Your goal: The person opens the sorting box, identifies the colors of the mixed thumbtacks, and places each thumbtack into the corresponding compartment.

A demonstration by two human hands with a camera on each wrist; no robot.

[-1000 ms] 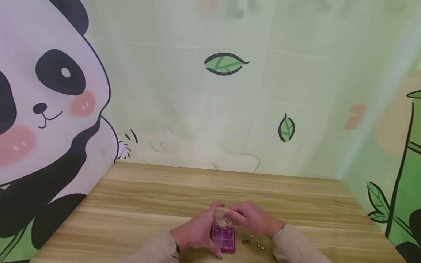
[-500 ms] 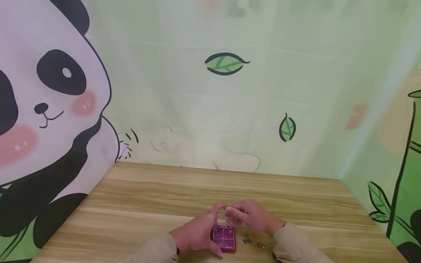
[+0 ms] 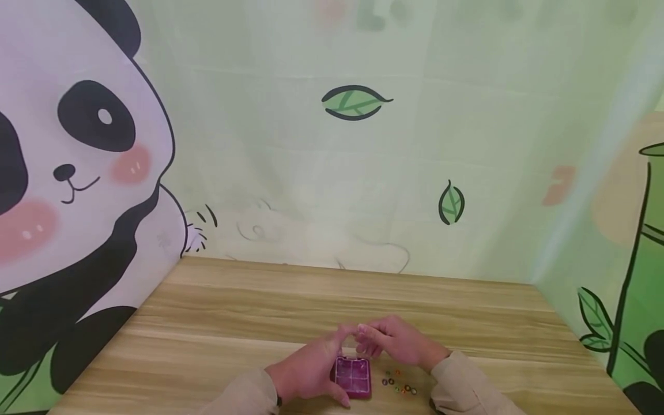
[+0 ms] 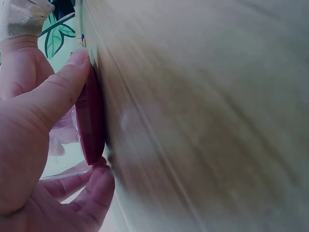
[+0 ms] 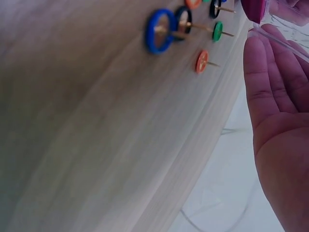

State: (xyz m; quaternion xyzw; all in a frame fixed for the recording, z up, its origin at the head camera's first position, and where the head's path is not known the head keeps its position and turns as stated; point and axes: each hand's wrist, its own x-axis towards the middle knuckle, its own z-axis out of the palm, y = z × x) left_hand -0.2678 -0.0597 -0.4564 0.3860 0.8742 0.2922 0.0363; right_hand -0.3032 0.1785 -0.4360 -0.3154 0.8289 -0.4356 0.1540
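A small purple case (image 3: 354,377) with four-part dividers lies on the wooden table, its clear lid (image 4: 60,157) raised at the back. My left hand (image 3: 308,369) grips the case from the left, with the thumb at its front edge and the fingers behind. At the raised lid, my right hand (image 3: 396,340) pinches the clear plastic; its fingers lie along the lid's edge in the right wrist view, and the thumb is hidden there. Several thumbtacks (image 3: 399,383) with coloured round heads rest right of the case, including a blue thumbtack (image 5: 161,31) and an orange thumbtack (image 5: 202,62).
The wood-grain table (image 3: 249,311) extends back to a pale green cloth backdrop (image 3: 290,173). A printed panda (image 3: 93,190) covers the left side and bamboo (image 3: 643,300) the right. The thumbtacks lie between the case and my right sleeve (image 3: 472,386).
My left fingers and right fingertips have drawn slightly closer together above the case's back edge. The case and thumbtacks stay in place.
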